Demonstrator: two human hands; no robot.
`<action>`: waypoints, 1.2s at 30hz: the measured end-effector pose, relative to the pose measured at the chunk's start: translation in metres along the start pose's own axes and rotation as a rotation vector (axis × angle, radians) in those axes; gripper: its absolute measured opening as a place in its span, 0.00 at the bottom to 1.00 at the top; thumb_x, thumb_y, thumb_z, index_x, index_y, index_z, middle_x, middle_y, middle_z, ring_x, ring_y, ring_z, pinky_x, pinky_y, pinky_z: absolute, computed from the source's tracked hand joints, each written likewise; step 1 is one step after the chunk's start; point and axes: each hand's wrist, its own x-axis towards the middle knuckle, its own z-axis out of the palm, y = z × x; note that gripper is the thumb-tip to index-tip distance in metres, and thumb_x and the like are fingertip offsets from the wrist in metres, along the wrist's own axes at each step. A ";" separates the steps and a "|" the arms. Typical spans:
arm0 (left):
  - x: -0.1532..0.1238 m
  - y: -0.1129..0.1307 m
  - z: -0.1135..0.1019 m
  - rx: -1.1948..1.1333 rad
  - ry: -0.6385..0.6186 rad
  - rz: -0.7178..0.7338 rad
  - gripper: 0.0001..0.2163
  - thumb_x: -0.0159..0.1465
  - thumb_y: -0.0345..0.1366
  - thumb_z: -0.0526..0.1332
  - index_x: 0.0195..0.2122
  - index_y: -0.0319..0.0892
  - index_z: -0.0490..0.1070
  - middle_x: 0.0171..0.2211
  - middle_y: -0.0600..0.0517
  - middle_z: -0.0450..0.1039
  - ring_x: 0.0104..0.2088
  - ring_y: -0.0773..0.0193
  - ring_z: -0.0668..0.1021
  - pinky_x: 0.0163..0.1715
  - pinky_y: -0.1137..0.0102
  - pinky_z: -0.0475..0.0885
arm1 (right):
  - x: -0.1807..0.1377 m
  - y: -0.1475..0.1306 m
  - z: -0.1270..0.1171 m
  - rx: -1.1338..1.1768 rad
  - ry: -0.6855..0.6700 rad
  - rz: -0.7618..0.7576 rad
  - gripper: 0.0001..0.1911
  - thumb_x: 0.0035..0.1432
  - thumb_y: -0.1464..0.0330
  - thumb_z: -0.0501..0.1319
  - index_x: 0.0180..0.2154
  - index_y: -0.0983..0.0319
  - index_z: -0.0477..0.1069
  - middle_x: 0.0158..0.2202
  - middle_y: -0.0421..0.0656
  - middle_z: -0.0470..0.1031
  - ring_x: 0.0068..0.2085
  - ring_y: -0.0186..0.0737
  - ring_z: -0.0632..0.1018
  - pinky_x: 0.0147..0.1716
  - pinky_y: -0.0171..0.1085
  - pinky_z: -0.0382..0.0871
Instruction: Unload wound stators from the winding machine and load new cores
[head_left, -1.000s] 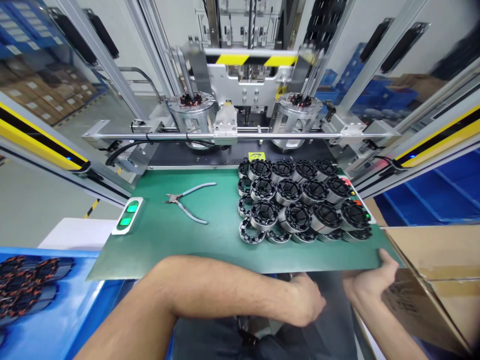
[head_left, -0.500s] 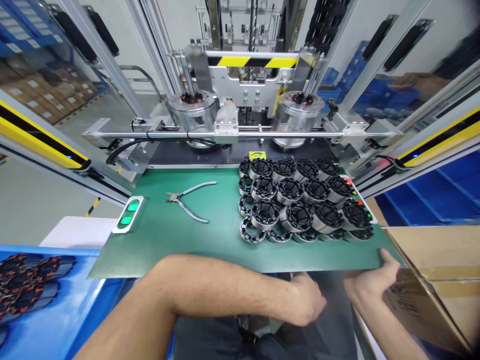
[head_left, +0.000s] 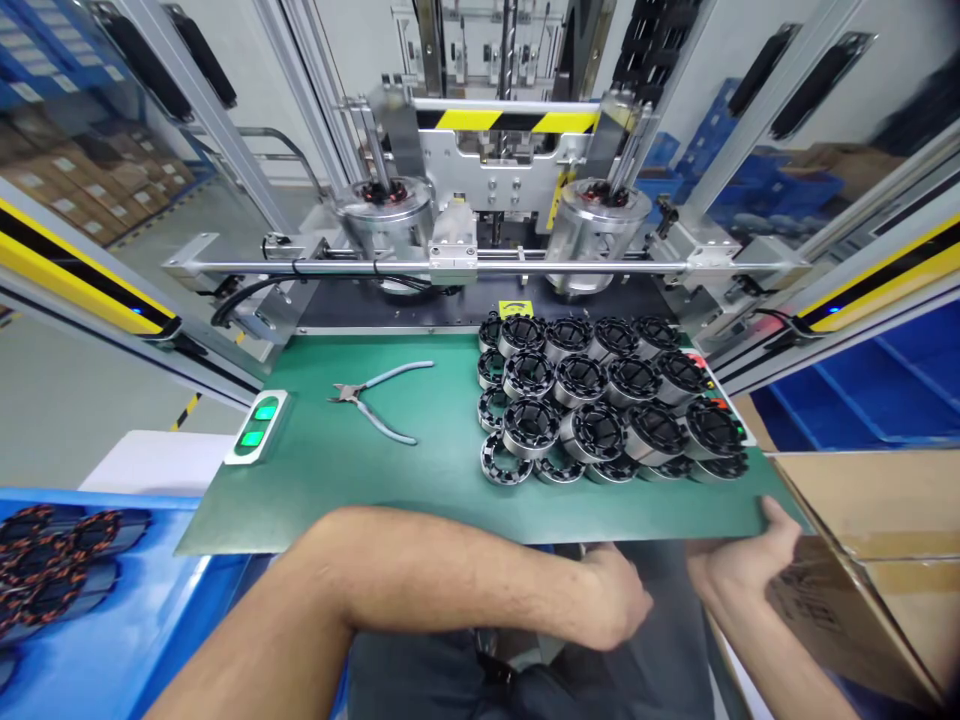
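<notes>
My left forearm lies across in front of the green worktop (head_left: 420, 490). My left hand (head_left: 615, 598) is just below its front edge, closed with the fingers curled inward; whatever they hold is hidden. At the front right corner, my right hand (head_left: 750, 555) grips the worktop edge, thumb on top and fingers beneath. On the worktop's right half stand several stator cores (head_left: 596, 430), silver rings with black slotted insulators, in stacked rows. Left of them lie diagonal cutters (head_left: 349, 394) with pale blue handles spread apart.
Behind the worktop is a machine with two clear cylindrical fixtures (head_left: 386, 225) (head_left: 598, 225) and a metal crossbar (head_left: 525, 269). A white box with green buttons (head_left: 257, 427) sits at left. A blue bin (head_left: 150, 620) with wound stators stands lower left; a cardboard box (head_left: 862, 500) is at right.
</notes>
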 end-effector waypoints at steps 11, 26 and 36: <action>-0.002 -0.001 -0.002 -0.006 0.030 -0.005 0.19 0.67 0.34 0.69 0.58 0.44 0.87 0.53 0.35 0.89 0.47 0.44 0.88 0.46 0.49 0.83 | 0.000 0.001 -0.002 -0.009 -0.003 -0.005 0.09 0.54 0.62 0.65 0.38 0.57 0.77 0.46 0.43 0.86 0.50 0.47 0.88 0.37 0.36 0.89; -0.003 -0.001 -0.004 0.015 -0.006 0.003 0.20 0.67 0.34 0.68 0.60 0.43 0.87 0.55 0.35 0.89 0.49 0.45 0.88 0.47 0.49 0.84 | -0.005 -0.002 0.004 -0.010 -0.012 -0.014 0.10 0.55 0.62 0.65 0.38 0.57 0.79 0.49 0.43 0.86 0.49 0.47 0.88 0.36 0.37 0.90; 0.000 -0.001 -0.002 0.004 -0.017 0.011 0.19 0.67 0.33 0.68 0.59 0.43 0.87 0.56 0.35 0.89 0.52 0.41 0.89 0.49 0.45 0.86 | -0.005 -0.001 0.003 -0.009 0.006 -0.003 0.10 0.55 0.62 0.65 0.38 0.57 0.81 0.48 0.43 0.86 0.48 0.46 0.88 0.38 0.35 0.90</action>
